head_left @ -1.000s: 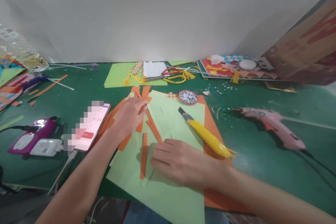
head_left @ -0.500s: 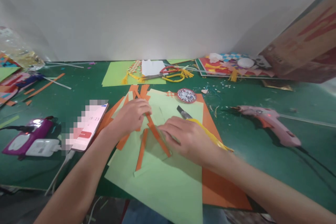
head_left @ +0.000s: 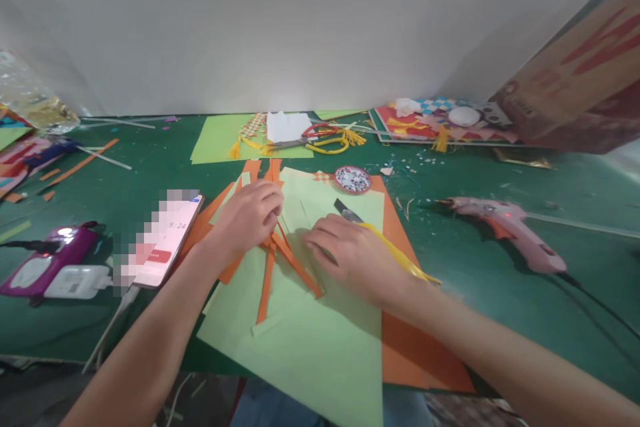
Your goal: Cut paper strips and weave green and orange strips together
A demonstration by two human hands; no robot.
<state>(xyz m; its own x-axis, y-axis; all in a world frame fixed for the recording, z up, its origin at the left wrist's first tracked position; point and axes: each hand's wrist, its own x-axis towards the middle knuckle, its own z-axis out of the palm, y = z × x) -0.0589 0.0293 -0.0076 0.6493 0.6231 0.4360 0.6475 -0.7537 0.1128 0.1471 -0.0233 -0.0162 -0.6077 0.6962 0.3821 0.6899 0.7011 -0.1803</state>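
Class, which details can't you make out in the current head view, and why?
In the head view:
Whether the left hand pinches an orange strip: that hand hides the contact.
Part of the yellow cutter: the right hand covers it.
Part of the phone screen: pixelated.
Bits in the small dish: too small to identify.
Where the glue-gun cord ends: the right edge cuts it off.

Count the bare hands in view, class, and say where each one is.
2. The left hand is at the orange strips; the right hand is over the green paper, beside the yellow knife. Neither is fully hidden.
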